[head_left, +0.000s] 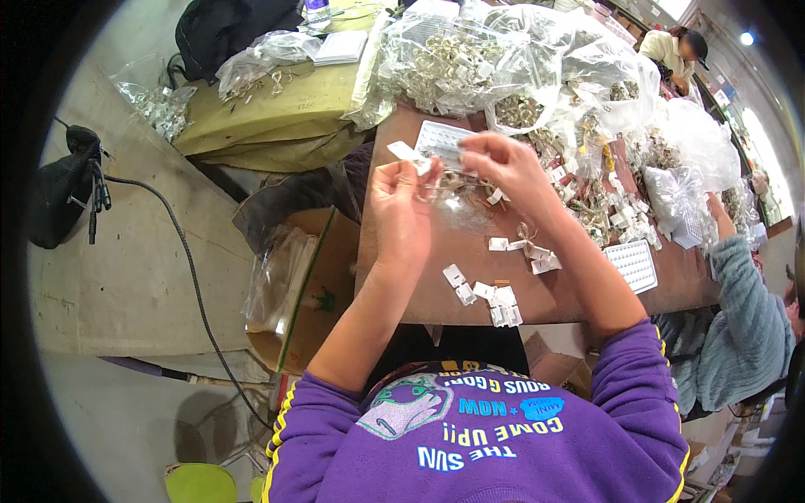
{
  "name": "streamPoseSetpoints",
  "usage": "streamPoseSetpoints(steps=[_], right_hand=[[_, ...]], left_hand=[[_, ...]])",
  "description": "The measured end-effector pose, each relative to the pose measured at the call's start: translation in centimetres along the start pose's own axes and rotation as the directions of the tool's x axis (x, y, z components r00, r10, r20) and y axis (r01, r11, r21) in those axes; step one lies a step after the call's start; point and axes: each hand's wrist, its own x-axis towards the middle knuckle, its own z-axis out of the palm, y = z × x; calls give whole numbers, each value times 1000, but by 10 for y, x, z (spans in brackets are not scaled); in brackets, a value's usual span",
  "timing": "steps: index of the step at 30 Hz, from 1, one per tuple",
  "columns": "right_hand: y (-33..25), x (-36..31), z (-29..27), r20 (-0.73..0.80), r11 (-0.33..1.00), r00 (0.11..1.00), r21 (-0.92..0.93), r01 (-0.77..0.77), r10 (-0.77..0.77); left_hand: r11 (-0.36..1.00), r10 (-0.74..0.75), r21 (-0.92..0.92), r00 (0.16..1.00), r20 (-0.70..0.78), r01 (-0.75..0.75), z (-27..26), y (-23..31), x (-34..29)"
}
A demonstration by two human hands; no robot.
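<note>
My left hand [402, 201] is closed in a pinch on a small white card [406, 152], raised above the brown table [411, 289]. To its right, my right hand [513, 172] hovers with bent fingers a little apart and slightly blurred; nothing shows between them. Behind both hands lies a white tray [438, 137] with rows of small marks, partly covered by my right hand. Clear plastic and tangled small pieces [465, 210] lie below the hands. Closer to me are several loose white cards [503, 306], and more white cards with tied strands [541, 256].
Clear bags of tangled small parts [453, 71] crowd the table's far side, with heaped white cards [620, 214] at right. A second white tray [631, 267] is near a co-worker's blue sleeve [734, 285]. A cardboard box [323, 293] stands left; a black cable [191, 277] hangs farther left.
</note>
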Motion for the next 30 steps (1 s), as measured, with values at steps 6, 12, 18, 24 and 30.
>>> streamPoseSetpoints(steps=[6,12,18,24,30], right_hand=[[43,69,27,84,782,937,-528,331,-340],[60,81,42,99,777,934,-529,341,-342],[61,91,51,126,776,923,-507,374,-363],[61,97,53,59,804,939,-500,323,-340],[60,104,37,95,848,956,-444,289,-277]], left_hand=[[993,17,118,985,-173,4,3,10,1],[978,27,208,980,-198,15,-2,7,4],[970,-12,234,974,-226,67,-2,7,3],[985,-27,161,979,-203,61,0,5,3],[981,-25,185,985,-171,57,-8,2,6]])
